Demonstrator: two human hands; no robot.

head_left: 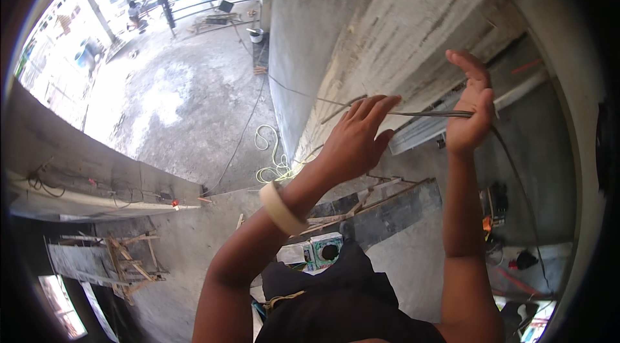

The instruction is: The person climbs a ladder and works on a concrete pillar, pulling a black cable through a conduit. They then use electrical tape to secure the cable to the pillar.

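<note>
High beside the rough concrete wall point(413, 26), we have both arms up, the dark cable point(429, 114) stretched between them. Our right hand point(475, 110) stands wide, fingers raised, cable lying across its palm; from there a length drops down the right side. Our left hand point(358, 139) covers the line, thumb apart from fingers, and we can't tell how firmly it grips. A cream ring point(283, 207) rides that wrist! Beyond the wall's lower edge, the bare concrete floor point(161, 94) opens broad to the left, pale hose point(281, 165) looped near the corner. Below us, it's tighter: a wooden frame point(361, 201) lies across.
</note>
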